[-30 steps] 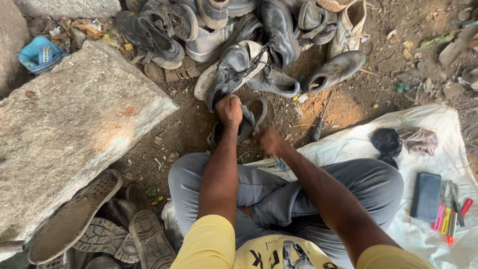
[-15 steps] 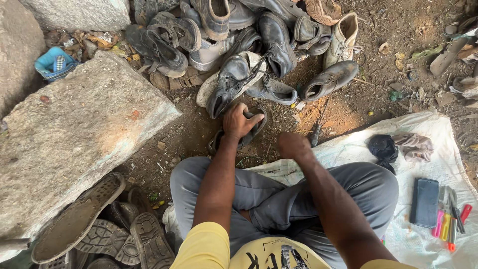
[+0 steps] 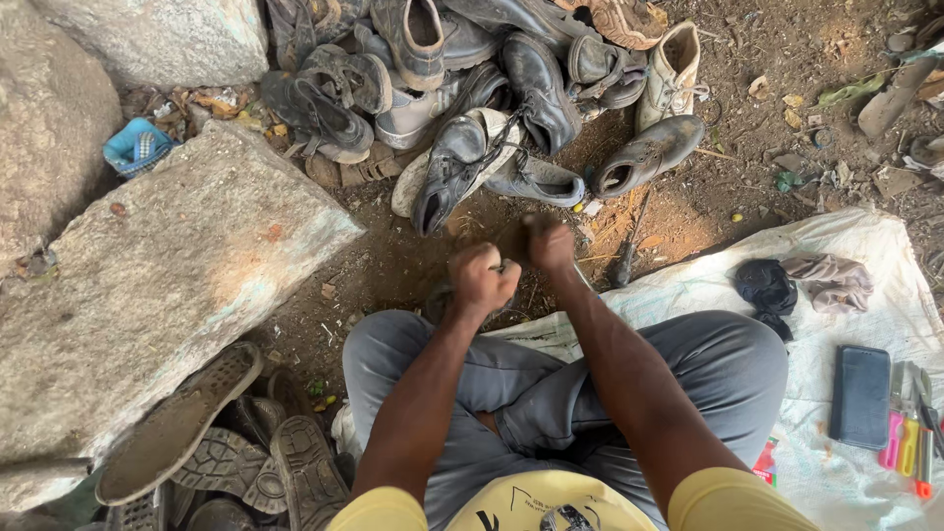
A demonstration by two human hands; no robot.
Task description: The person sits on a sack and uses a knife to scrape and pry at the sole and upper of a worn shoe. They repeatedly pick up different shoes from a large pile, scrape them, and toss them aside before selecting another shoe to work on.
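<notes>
Both fists (image 3: 484, 278) on hidden shoe

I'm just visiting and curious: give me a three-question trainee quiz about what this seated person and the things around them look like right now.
1. True or false: both the left hand and the right hand are closed into fists over the dirt in front of the knees.
2. What lies on the white sheet nearest the tools? A) a dark flat phone-like slab B) a boot C) a stone
3. What fills the ground beyond the hands?

Key
1. True; what they grip is hidden.
2. A
3. A pile of worn shoes, mostly dark.
</notes>
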